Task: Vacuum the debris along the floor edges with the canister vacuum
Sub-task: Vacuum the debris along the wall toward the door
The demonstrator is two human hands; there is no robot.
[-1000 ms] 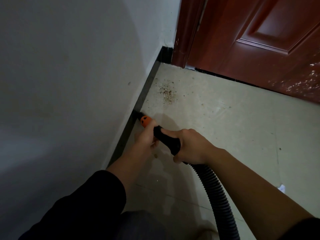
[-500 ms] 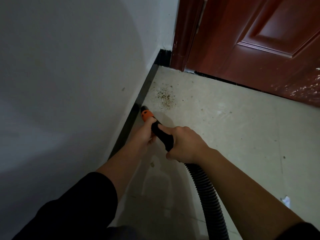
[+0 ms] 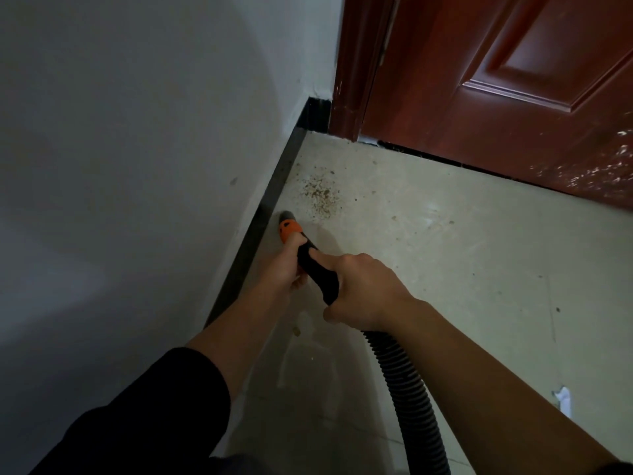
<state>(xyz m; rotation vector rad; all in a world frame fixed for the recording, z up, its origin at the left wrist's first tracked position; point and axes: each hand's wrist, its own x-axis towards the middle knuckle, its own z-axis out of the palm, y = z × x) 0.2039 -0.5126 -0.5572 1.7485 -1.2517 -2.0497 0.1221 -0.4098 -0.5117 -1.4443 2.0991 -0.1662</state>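
Note:
A patch of brown debris (image 3: 320, 195) lies on the pale floor near the corner, beside the black baseboard (image 3: 274, 197). The vacuum nozzle (image 3: 288, 225), grey-tipped with an orange collar, points at the floor just short of that patch, close to the baseboard. My left hand (image 3: 282, 265) grips the tube right behind the orange collar. My right hand (image 3: 359, 291) is wrapped round the black handle (image 3: 320, 272) further back. The ribbed black hose (image 3: 407, 395) runs from the handle down to the bottom edge. The canister is out of view.
A white wall (image 3: 137, 166) fills the left side. A dark red door (image 3: 496, 80) and its frame close off the far end. A small white scrap (image 3: 563, 399) lies on the floor at the right. A few crumbs (image 3: 296, 330) sit under my left forearm.
The nozzle has slid forward along the baseboard toward the debris patch, both hands moving with it. The view has come closer to the corner.

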